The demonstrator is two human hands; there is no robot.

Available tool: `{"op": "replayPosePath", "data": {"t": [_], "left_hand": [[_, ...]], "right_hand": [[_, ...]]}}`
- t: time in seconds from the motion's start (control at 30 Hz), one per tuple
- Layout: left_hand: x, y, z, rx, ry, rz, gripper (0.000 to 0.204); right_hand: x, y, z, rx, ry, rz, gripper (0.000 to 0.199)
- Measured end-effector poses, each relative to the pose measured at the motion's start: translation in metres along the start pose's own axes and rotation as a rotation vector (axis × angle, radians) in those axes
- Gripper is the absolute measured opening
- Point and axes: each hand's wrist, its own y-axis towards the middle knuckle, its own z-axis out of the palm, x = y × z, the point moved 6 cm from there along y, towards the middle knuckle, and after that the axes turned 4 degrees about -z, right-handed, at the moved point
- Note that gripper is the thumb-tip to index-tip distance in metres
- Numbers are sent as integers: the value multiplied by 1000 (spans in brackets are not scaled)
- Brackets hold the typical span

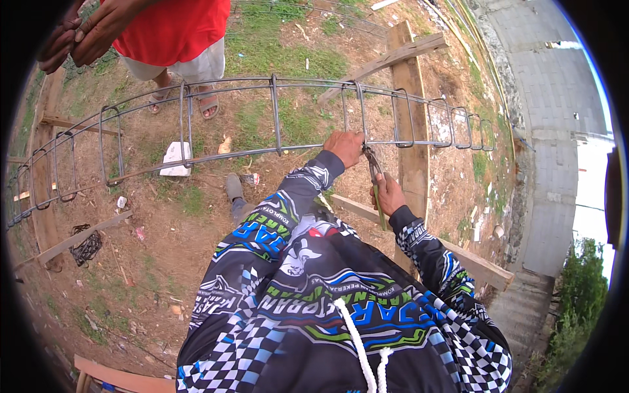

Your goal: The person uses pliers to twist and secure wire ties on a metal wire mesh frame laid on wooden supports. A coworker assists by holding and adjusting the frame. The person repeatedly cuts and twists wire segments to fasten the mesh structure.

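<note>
Well to the left of the left hand, and lower in the view, a bundle of dark wire (86,245) lies on the ground. Far up and to the left of that hand, a co-worker in a red shirt (173,29) stands beyond the steel rebar cage (276,118), both hands (92,33) held close together. The cage runs across on both sides of the person's hands, its square stirrups spaced along the long bars. Nearer, left of the left hand, a whitish block (175,159) sits on the ground behind the lower bar. The left hand (345,148) is on that lower bar, fingers bent beside a stirrup (361,108); whether they close fully around the steel I cannot tell. Just right of its fingertips, the head of the pincers (373,162) meets the crossing of stirrup and bar. The right hand (390,195), below and to the right, is clamped on the pincers' handles. Right of both hands, a wooden plank (413,118) passes beneath the cage; well beyond it rises a grey block wall (544,131).
</note>
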Motion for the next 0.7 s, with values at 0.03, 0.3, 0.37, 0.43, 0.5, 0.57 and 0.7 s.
{"op": "replayPosePath", "data": {"t": [0.03, 0.3, 0.37, 0.43, 0.5, 0.57, 0.7], "left_hand": [[-1, 1, -1, 4, -6, -14, 26], [-7, 1, -19, -23, 5, -5, 26], [-9, 2, -18, -21, 22, -12, 26], [-7, 0, -19, -29, 46, -20, 27], [-7, 0, -20, -51, 46, -21, 27], [-7, 1, -19, -58, 46, -30, 27], [-6, -2, -17, -43, 9, -39, 28]], "right_hand": [[-4, -2, 8, -49, -7, -18, 39], [64, 20, -70, 408, -525, 46, 47], [83, 23, -87, 296, -785, -271, 47], [93, 25, -93, 257, -953, -359, 47], [109, 23, -99, 149, -1130, -503, 48], [120, 9, -99, -36, -1279, -696, 47], [121, 3, -103, -128, -1411, -915, 40]]}}
